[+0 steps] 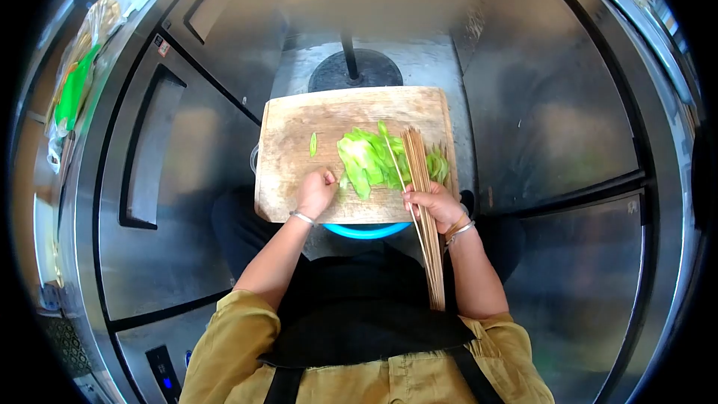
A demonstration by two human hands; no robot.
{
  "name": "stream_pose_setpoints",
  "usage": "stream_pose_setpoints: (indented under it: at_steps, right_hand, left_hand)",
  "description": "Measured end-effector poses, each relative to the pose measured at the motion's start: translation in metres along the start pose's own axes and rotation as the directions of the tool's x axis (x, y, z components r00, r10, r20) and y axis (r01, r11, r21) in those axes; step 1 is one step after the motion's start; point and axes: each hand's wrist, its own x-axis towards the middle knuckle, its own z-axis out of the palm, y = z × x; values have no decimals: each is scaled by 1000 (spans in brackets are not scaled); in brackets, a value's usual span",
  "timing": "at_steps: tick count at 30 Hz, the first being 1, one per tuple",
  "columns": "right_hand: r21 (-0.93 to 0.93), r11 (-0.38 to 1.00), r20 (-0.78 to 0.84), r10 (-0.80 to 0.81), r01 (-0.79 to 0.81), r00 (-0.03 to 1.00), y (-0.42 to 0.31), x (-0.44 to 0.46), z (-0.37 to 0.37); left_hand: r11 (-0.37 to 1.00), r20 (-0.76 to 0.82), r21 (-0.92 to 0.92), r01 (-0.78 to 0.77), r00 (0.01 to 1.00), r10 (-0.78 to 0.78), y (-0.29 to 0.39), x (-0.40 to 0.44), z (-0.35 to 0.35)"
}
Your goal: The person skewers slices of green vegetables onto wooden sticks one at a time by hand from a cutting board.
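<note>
My right hand (440,206) grips a thick bundle of bamboo skewers (426,236), slanting from the board down past its front edge. One single skewer (396,157) stands apart from the bundle, between thumb and finger, with its tip among the greens. My left hand (318,191) is closed over the board's front left part, its fingers curled; whatever they hold is hidden. A pile of thin pale-green vegetable slices (363,157) lies between the hands, and more slices (437,163) show right of the bundle. One small green piece (313,144) lies alone at the left.
The wooden cutting board (288,116) rests above a blue basin (365,231). Behind it stands a round black base with a pole (351,67). Steel cabinets (553,90) rise close on both sides. A plastic bag with a green label (73,90) sits at upper left.
</note>
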Motion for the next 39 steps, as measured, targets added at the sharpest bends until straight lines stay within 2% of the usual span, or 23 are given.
stream_pose_setpoints:
  at_steps: [2, 4, 8, 11, 13, 14, 16, 17, 19, 20, 22, 23, 25, 26, 28, 29, 31, 39]
  right_hand:
    - [-4, 1000, 3, -2, 2, 1000, 0, 0, 1]
    - [-2, 1000, 10, 6, -6, 1000, -1, -1, 1]
    - [-9, 1000, 14, 12, -12, 1000, -2, -1, -1]
    - [23, 1000, 11, 19, -19, 1000, -6, -4, -3]
    - [89, 996, 19, 26, -28, 999, -10, -9, -5]
    - [90, 996, 17, 26, -28, 1000, -12, -11, -5]
    - [137, 990, 41, 34, -39, 999, -14, -14, -7]
    - [178, 982, 53, 47, -56, 997, -14, -15, -10]
    - [166, 984, 40, 51, -57, 998, -18, -24, -7]
    - [159, 986, 27, 50, -54, 998, -19, -28, -5]
    - [136, 990, 3, 44, -44, 999, -10, -40, -4]
    - [151, 987, 8, 58, -59, 998, -5, -46, -3]
    - [164, 983, 7, 77, -77, 997, 10, -54, -3]
    - [176, 982, -8, 73, -71, 997, 14, -56, 0]
    - [140, 988, -23, 64, -60, 998, 20, -56, 4]
    - [90, 994, -22, 60, -58, 998, 23, -54, 5]
    - [60, 997, -13, 53, -52, 999, 25, -49, 7]
    - [-2, 999, 15, 38, -38, 999, 21, -47, 8]
  left_hand:
    - [1000, -16, -1, -6, 1000, 6, 7, -7, -8]
    - [995, -51, 97, 17, 999, -12, 27, -17, -14]
    - [980, -50, 198, 28, 999, -19, 24, -5, 6]
    - [992, -33, 117, 49, 998, -46, 17, 0, 13]
    - [996, 13, -78, 34, 999, -33, 8, 1, 13]
    - [996, 15, -79, 32, 999, -31, -2, 3, 18]
    - [903, 16, -428, 26, 1000, -21, -14, 3, 25]
    - [902, 15, -432, 27, 1000, -22, -17, 2, 25]
    - [743, 70, -660, 111, 994, -87, -18, -1, 20]
    - [742, 63, -662, 106, 994, -86, -12, -4, 12]
    - [599, 132, -779, 184, 983, -131, 2, -14, -3]
    - [596, 129, -782, 182, 983, -131, 6, -16, -6]
    - [480, 194, -845, 238, 971, -140, 13, -20, -10]
    - [475, 198, -846, 241, 970, -140, 21, -23, -14]
    - [414, 306, -846, 335, 942, -137, 40, -27, -18]
    - [411, 308, -847, 336, 942, -136, 45, -26, -16]
    - [293, 317, -904, 313, 948, -35, 59, -23, -11]
    - [309, 297, -906, 288, 955, -19, 89, -12, -3]
